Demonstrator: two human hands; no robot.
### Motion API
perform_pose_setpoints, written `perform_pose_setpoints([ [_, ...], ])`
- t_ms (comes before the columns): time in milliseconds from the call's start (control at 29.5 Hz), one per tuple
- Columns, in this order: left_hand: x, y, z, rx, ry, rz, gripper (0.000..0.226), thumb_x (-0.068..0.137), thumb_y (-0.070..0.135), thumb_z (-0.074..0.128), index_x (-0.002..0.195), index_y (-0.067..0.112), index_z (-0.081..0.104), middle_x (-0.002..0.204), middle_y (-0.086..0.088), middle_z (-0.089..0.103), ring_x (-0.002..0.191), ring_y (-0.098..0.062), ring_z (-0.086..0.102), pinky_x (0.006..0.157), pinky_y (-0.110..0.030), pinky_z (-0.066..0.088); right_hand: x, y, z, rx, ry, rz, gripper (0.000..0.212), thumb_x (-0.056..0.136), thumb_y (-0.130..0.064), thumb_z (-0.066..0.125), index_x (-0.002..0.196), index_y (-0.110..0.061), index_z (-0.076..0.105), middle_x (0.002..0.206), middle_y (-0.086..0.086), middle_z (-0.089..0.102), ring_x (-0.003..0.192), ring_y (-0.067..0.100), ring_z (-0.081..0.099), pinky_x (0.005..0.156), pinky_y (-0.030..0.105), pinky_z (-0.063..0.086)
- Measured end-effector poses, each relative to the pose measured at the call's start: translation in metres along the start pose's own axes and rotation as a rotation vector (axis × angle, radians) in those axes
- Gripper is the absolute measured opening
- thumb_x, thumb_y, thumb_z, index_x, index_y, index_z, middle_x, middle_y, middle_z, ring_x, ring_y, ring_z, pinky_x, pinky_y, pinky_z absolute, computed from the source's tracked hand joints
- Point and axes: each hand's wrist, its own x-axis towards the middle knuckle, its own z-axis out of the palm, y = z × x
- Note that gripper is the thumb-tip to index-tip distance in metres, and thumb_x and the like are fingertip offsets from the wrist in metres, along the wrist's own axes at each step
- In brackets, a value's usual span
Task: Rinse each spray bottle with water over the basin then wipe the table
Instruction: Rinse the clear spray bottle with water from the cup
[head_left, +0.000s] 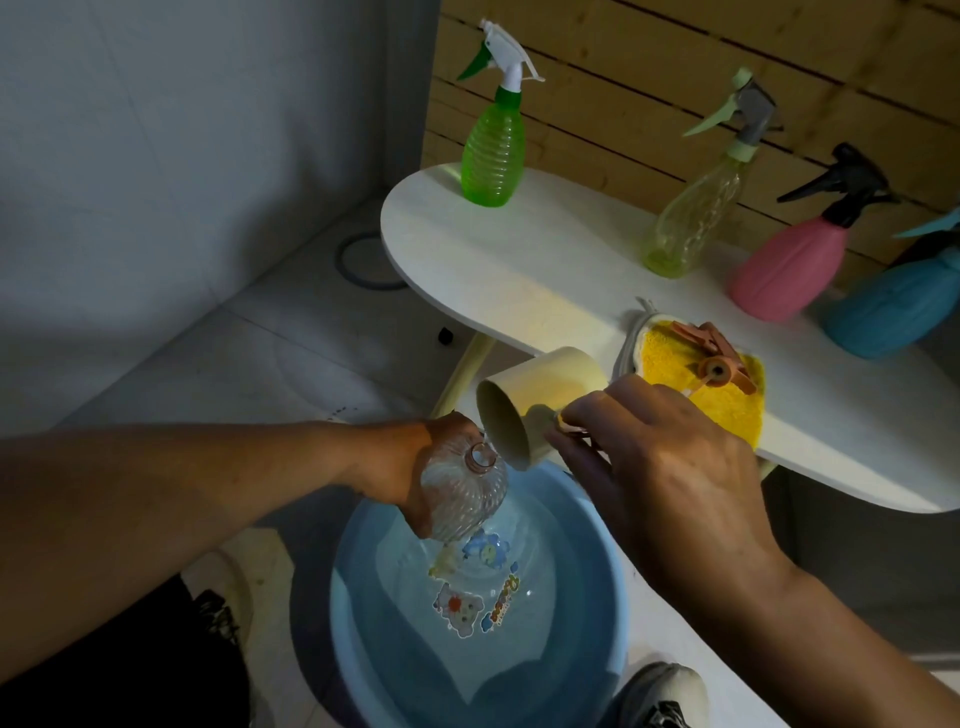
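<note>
Currently, item: clear ribbed bottle (462, 493), uncapped, tilted above basin (613, 582).
Left hand (415, 467): wrapped round its body.
Right hand (654, 457): grips cup (540, 405), lip beside neck.
Handling: likely light, wet, slippery; best gripped on ribs.

Grey wall (156, 130), wooden slats (675, 67) (horizontal), tiled floor (270, 364)

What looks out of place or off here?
Only one thing: the clear bottle in the left hand has no sprayer; a pink sprayer head lies on the yellow cloth on the table. That fits the cup filling it. No spill visible.
</note>
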Motion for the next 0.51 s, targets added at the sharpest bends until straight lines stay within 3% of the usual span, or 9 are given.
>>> perform_pose_setpoints([
  [237, -0.0036, 0.0029, -0.0007, -0.04, 0.012, -0.004, 0.101, 0.062, 0.018, 0.099, 0.14, 0.037, 0.038, 0.129, 0.016, 0.057, 0.12, -0.006, 0.057, 0.102, -0.028, 0.054, -0.0046, -0.0043, 0.003, -0.061, 0.001, -0.067, 0.007, 0.093, -0.024, 0.074, 0.094, -0.02, 0.069, 0.087, 0.0, 0.061, 0.074, 0.023, 0.058, 0.046, 0.032, 0.043],
  [373, -0.0035, 0.0035, -0.0007, -0.048, 0.013, -0.006, 0.098, 0.061, 0.023, 0.099, 0.135, 0.041, 0.037, 0.125, 0.018, 0.057, 0.121, -0.008, 0.057, 0.102, -0.033, 0.054, -0.0084, -0.0059, 0.006, -0.078, -0.01, -0.101, 0.013, 0.088, -0.016, 0.077, 0.097, -0.02, 0.068, 0.091, 0.0, 0.061, 0.078, 0.025, 0.061, 0.047, 0.036, 0.046],
  [508, -0.0049, 0.0057, -0.0037, -0.055, -0.009, -0.004, 0.095, 0.065, 0.022, 0.097, 0.143, 0.03, 0.043, 0.13, 0.011, 0.06, 0.122, -0.01, 0.057, 0.102, -0.031, 0.054, -0.0093, -0.0084, 0.0064, -0.083, 0.011, -0.135, 0.022, 0.082, -0.011, 0.082, 0.098, -0.019, 0.07, 0.092, 0.001, 0.063, 0.079, 0.026, 0.062, 0.047, 0.032, 0.045],
])
